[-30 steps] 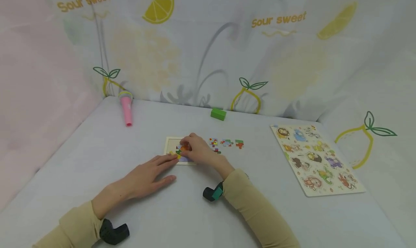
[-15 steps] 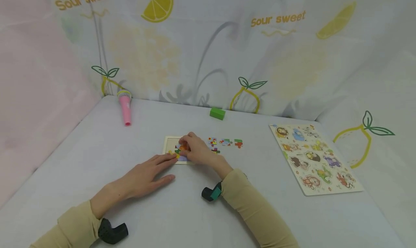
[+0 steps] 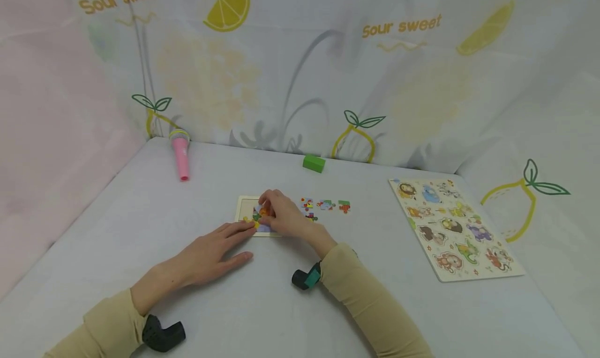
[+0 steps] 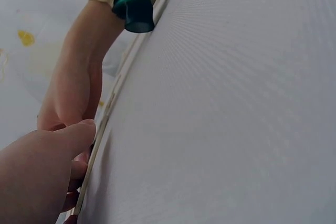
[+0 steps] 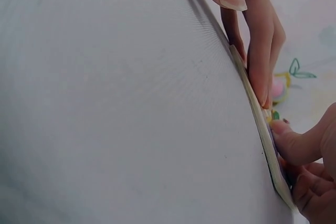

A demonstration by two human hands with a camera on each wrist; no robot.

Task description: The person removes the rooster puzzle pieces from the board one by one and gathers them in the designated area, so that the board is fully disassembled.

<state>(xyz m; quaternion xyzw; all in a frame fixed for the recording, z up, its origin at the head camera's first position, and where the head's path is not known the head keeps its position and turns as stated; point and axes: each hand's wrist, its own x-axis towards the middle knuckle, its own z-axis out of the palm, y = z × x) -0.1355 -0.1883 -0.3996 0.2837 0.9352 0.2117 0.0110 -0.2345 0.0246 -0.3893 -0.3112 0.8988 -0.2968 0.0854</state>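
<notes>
A small jigsaw puzzle tray (image 3: 239,208) with a pale frame lies in the middle of the table, partly covered by both hands. Joined colourful pieces (image 3: 257,224) show inside it. My left hand (image 3: 211,256) rests with its extended fingers on the tray's near left part. With thumb and curled fingers, my right hand (image 3: 287,216) pinches an orange puzzle piece (image 3: 264,212) down in the tray; the rest of that piece is hidden. The right wrist view shows the right thumb (image 5: 296,142) low against the puzzle surface, beside the left fingers (image 5: 260,72).
Several loose puzzle pieces (image 3: 326,205) lie just right of the tray. Behind it stands a green block (image 3: 314,163). A pink toy microphone (image 3: 181,157) lies at the back left. A large animal puzzle board (image 3: 452,227) occupies the right side.
Both hands stay at the tray in nearly the same pose. The right fingers shift very slightly over the orange piece, and the head view drifts a little.
</notes>
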